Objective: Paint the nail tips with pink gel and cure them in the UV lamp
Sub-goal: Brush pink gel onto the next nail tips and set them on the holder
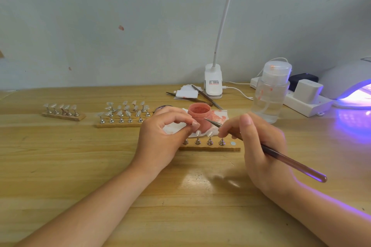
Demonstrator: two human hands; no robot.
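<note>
My left hand [162, 136] pinches a small nail tip [195, 123] between thumb and fingers, just in front of the open pink gel jar [199, 116]. My right hand [255, 142] grips a thin brush [281, 155], whose fine point reaches toward the held tip beside the jar. Below my hands lies a wooden strip [210, 148] with several silver stands carrying nail tips; its left end is hidden by my left hand. The UV lamp [349, 86] glows purple at the far right.
Two more wooden strips of nail stands [124, 113] [63, 111] sit to the left. A stained white tissue [218, 116] lies under the jar. Behind are a clear pump bottle [271, 94], a clip lamp [213, 82], tweezers, white pads and a power strip [305, 102].
</note>
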